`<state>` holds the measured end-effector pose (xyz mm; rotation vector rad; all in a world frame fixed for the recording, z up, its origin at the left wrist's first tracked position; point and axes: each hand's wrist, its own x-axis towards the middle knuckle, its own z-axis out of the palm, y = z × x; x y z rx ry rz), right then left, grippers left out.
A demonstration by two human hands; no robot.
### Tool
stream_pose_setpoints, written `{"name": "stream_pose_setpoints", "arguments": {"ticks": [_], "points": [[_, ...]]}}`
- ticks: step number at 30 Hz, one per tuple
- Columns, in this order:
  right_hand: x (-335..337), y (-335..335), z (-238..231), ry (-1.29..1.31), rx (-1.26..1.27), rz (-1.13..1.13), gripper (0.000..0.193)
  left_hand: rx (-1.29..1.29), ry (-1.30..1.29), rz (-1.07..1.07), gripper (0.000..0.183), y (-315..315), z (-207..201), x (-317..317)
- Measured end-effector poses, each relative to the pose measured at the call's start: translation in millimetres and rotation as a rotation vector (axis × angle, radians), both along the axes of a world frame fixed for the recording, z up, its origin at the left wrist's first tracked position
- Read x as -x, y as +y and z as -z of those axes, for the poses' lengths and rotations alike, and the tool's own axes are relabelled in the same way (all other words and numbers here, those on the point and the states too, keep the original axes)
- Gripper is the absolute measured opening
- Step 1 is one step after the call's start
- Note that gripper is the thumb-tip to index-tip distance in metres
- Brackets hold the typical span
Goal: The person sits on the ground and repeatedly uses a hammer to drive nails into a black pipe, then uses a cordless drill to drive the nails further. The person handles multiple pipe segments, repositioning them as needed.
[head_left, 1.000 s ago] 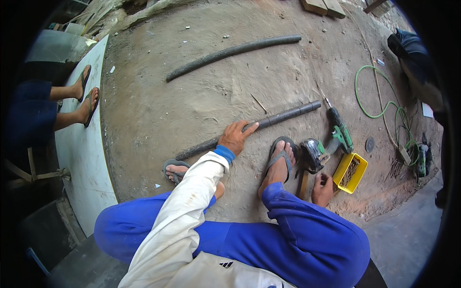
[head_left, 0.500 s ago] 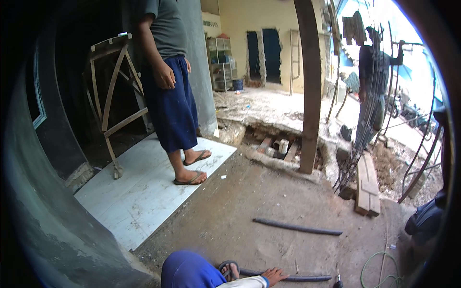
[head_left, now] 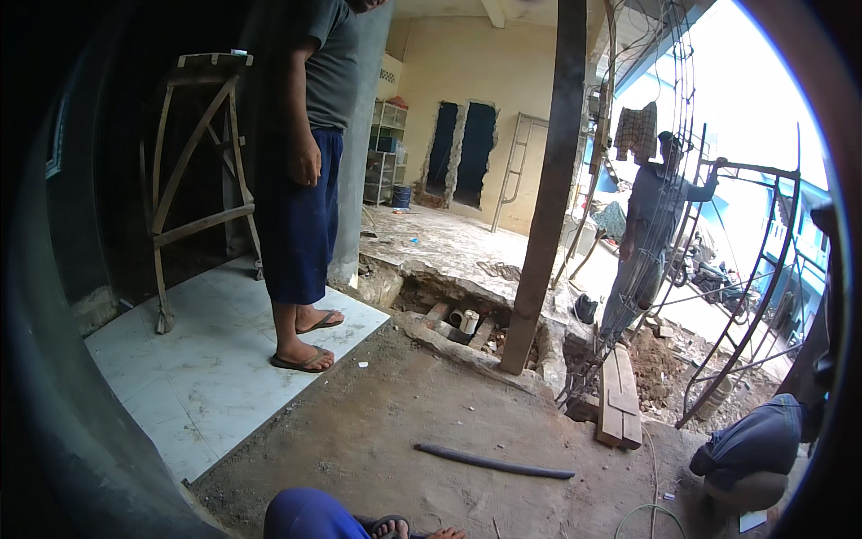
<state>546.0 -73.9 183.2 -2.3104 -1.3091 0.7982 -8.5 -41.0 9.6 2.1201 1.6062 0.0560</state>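
At the bottom edge my left hand [head_left: 446, 534] shows only in part, cut off by the frame. Its visible fingers look stretched out, low by my sandalled foot [head_left: 391, 526] and my blue-clad knee [head_left: 310, 516]. A dark pipe-like length [head_left: 365, 520] runs behind that foot, mostly hidden; whether my fingers touch it, I cannot tell. Farther off, a second dark pipe-like length [head_left: 494, 462], slightly bent, lies on the dirt floor. My right hand is out of the picture.
A person [head_left: 310, 180] stands on white tiles [head_left: 171, 377] beside a wooden trestle [head_left: 202, 216]. Another person [head_left: 646, 216] stands near upright steel bars; a third [head_left: 754, 449] crouches right. A post [head_left: 548, 198] rises beside a broken-floor pit [head_left: 476, 310]. Boards [head_left: 620, 395] lie beyond a thin hose [head_left: 651, 508].
My view has tilted up and swung right, so everything sits differently. My left hand, earlier resting on the nearer dark length, now shows only at the bottom edge.
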Motion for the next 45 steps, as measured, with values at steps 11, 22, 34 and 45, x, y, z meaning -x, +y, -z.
{"name": "stream_pose_setpoints", "arguments": {"ticks": [11,22,34,45], "points": [[30,-77,-156,0.462,-0.431,0.248,0.032,0.143,0.078,-0.092,0.07,-4,-21,-11],[220,-48,-131,0.353,-0.336,-0.399,0.032,0.088,0.153,-0.111,0.052,6,6,-20],[241,-28,-107,0.434,-0.156,-0.496,0.04,0.061,0.112,-0.031,0.065,6,10,-8],[233,-33,-88,0.55,-0.1,-0.55,0.051,0.112,0.144,-0.054,0.072,-1,-27,-1]]}}
